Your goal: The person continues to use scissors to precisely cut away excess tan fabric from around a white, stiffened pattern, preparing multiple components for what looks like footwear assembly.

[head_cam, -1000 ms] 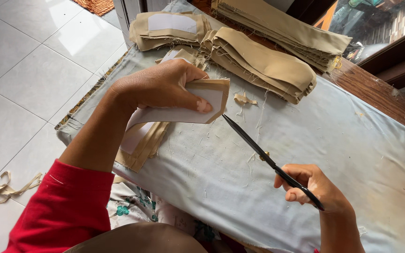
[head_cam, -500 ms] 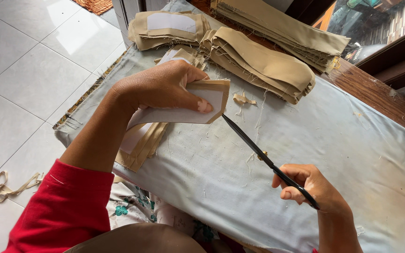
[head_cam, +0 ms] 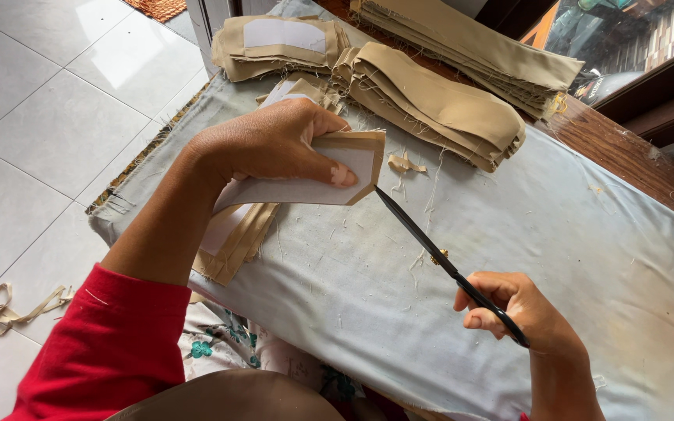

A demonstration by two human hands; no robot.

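The fabric piece (head_cam: 317, 175) is pinched by the left hand (head_cam: 271, 148), thumb pressed flat along its white interfaced face and the other fingers curled over the top edge, so the fingers are clamped together on the cloth and it is held lifted off the table. On the near right, the black scissors (head_cam: 438, 253) are gripped by the right hand (head_cam: 520, 312), the fingers closed through and around the handles; the blades look shut or nearly shut, with the tip touching the lower right corner of the piece. The corner is best kept taut and steady here, it seems, with the thumb held well back from the blade line, so that only the tan margin is trimmed and the white panel is left whole; short snips at the tip are likely to serve better than a long bite. The piece sits just right of the thumb tip and sticks out past the fingers toward the scissors. Beneath the left wrist a small stack of like pieces (head_cam: 235, 234) is laid on the pale cloth-covered table (head_cam: 571, 234). Farther off, folded tan bundles (head_cam: 431, 101) are piled, a snipped scrap (head_cam: 403, 164) is left beside them, and offcuts (head_cam: 17, 308) are dropped on the tiled floor (head_cam: 48, 117) at left.
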